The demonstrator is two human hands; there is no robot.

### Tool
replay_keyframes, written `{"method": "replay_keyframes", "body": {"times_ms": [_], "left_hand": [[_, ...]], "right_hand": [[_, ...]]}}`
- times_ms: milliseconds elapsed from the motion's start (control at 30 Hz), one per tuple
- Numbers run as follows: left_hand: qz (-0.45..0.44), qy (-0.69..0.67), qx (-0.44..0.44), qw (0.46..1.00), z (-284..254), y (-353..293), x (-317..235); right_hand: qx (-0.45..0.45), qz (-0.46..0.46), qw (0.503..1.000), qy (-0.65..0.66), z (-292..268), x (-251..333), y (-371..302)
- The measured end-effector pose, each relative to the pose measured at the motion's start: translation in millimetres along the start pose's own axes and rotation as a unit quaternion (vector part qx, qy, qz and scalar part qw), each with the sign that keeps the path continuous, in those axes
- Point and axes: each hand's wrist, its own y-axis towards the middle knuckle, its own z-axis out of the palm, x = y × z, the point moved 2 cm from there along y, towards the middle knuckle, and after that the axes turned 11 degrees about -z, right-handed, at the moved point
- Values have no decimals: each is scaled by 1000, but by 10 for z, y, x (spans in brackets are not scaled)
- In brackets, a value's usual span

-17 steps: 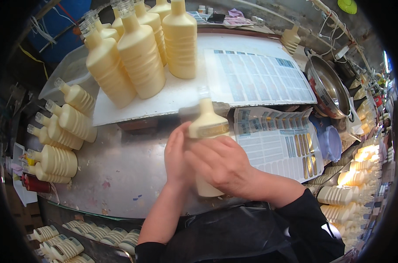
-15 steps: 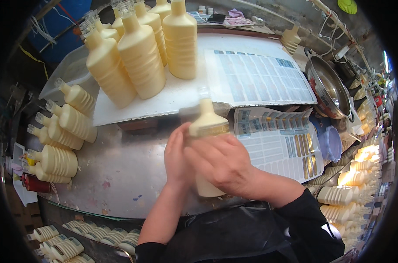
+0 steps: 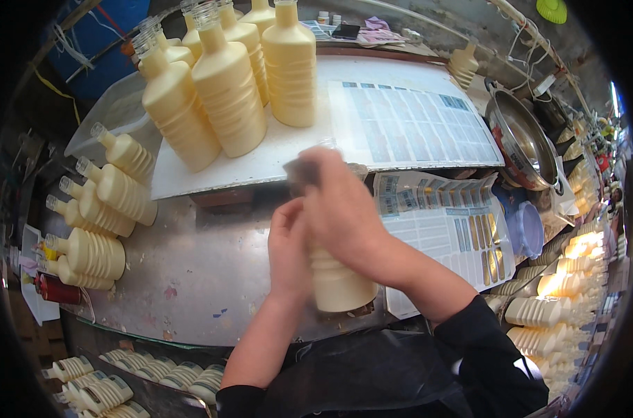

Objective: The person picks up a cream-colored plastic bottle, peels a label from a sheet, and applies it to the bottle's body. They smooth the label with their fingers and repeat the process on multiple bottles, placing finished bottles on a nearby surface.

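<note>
A cream-coloured plastic bottle (image 3: 341, 282) with ridged sides stands on the metal worktop in front of me, its neck and upper body mostly hidden by my hands. Against its left side, my left hand (image 3: 288, 233) is closed, steadying it. My right hand (image 3: 341, 202) is raised across the bottle's upper part, fingers curled and blurred by motion. At those fingers shows a small dark flat piece (image 3: 300, 174), too smeared to name. To the right of the bottle lies a sheet of labels (image 3: 435, 237), some of them gold.
Several cream bottles (image 3: 233, 104) stand on a raised white board (image 3: 261, 167); another label sheet (image 3: 414, 125) lies there. More bottles (image 3: 97, 254) lie along the worktop's left edge. A metal pan (image 3: 525, 136) and purple basin (image 3: 529, 226) are at right. Bottle rows (image 3: 539, 310) fill the lower right.
My right hand has lifted from the bottle's front toward its neck, its fingers now curled instead of stretched flat. The dark piece has come into view at them. My left hand stays at the bottle.
</note>
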Motion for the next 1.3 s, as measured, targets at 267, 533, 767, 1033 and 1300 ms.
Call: {"method": "replay_keyframes", "body": {"times_ms": [267, 533, 767, 1033, 1300], "left_hand": [[-6, 18, -8, 1000, 88, -57, -52], [-44, -19, -25, 999, 195, -152, -136], [-29, -8, -31, 999, 205, -132, -90], [11, 37, -10, 999, 103, -64, -45], [24, 186, -43, 981, 202, -18, -85]], "right_hand": [[-40, 113, 992, -35, -309, -302, -186], [-25, 20, 996, -81, -21, -19, -109], [-34, 81, 992, -92, -99, 27, -84], [-26, 108, 987, -115, -154, -161, -165], [-104, 34, 994, -3, -266, -360, -214]]}}
